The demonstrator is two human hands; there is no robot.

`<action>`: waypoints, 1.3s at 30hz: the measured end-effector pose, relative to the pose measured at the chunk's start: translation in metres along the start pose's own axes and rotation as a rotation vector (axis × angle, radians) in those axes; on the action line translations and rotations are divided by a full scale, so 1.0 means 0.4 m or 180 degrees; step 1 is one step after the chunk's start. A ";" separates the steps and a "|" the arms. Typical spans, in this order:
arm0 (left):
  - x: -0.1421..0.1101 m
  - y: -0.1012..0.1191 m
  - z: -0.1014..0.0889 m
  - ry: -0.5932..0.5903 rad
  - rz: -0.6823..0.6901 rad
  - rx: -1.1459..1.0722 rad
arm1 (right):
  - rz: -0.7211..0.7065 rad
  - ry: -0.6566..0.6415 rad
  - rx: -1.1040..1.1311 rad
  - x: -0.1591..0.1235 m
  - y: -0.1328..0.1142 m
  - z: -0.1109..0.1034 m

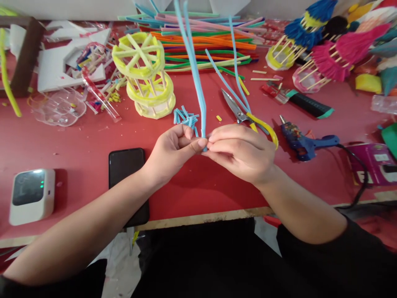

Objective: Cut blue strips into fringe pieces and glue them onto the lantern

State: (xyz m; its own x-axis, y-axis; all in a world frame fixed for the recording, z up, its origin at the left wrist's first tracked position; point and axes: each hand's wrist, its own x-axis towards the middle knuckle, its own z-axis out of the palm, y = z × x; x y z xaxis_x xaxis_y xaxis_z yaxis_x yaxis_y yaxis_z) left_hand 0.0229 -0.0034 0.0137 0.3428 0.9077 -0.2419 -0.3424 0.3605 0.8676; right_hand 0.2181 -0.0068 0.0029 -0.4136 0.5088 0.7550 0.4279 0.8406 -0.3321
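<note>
My left hand (175, 151) and my right hand (240, 151) meet over the red table (77, 140), both pinching the lower end of a bundle of light blue pipe cleaners (194, 66) that stands upright and runs out of the top of the view. Two more blue stems (234, 78) slant up from my right hand. Short cut blue pieces (186, 118) lie just behind my left fingers. Scissors with yellow handles (248, 118) lie right behind my right hand.
A yellow round cage on sticks (147, 76) stands at the back left. Coloured pipe cleaners (211, 41) lie piled behind. A blue glue gun (305, 142) lies right, a black phone (127, 174) and white device (31, 194) near the front edge. Fringed cages (325, 58) sit far right.
</note>
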 end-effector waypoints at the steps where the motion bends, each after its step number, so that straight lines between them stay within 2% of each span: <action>1: 0.000 -0.001 -0.001 0.0007 0.0040 0.0035 | 0.0008 0.0007 -0.0009 -0.001 0.001 0.003; 3: -0.002 -0.002 -0.002 -0.0001 0.0131 0.0068 | 0.0102 0.0022 0.0047 -0.003 0.002 0.007; 5: -0.005 -0.003 -0.003 -0.0051 0.0178 0.0129 | 0.0449 0.0013 0.0385 -0.003 0.001 0.009; 9: -0.011 -0.009 -0.003 -0.0140 0.0209 0.0502 | 0.1836 0.0052 0.1495 0.009 -0.008 0.005; 11: -0.013 -0.013 -0.005 -0.0126 0.0285 0.0651 | 0.2290 0.0086 0.1714 0.019 -0.010 0.001; 18: -0.015 -0.025 -0.013 -0.0476 0.0511 0.1049 | 0.3277 -0.0477 0.2592 0.028 0.000 -0.009; 21: -0.016 -0.030 -0.012 -0.0568 0.0522 0.1161 | 0.3456 -0.0570 0.2575 0.029 -0.002 -0.011; 23: -0.017 -0.032 -0.010 -0.0563 0.0676 0.1318 | 0.3537 -0.0528 0.2659 0.030 -0.005 -0.009; 26: -0.020 -0.033 -0.011 -0.0529 0.1297 0.1910 | 0.3720 -0.0328 0.3000 0.030 -0.007 0.002; 30: -0.021 -0.026 -0.020 -0.0839 0.2005 0.2409 | 0.4112 -0.0182 0.3423 0.027 -0.006 0.015; 35: -0.015 -0.005 -0.032 -0.1249 0.2101 0.2241 | 0.4105 -0.0196 0.3780 0.031 -0.010 0.011; 39: -0.016 -0.008 -0.027 -0.1151 0.1945 0.2118 | 0.4056 -0.0115 0.3870 0.033 -0.009 0.010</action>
State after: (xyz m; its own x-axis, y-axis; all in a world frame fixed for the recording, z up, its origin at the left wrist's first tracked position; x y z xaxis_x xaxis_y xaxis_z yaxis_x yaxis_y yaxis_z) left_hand 0.0125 -0.0079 0.0078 0.5563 0.7372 0.3835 -0.0242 -0.4469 0.8943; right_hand 0.2078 -0.0023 0.0119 -0.3526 0.8888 -0.2929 -0.3105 -0.4064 -0.8593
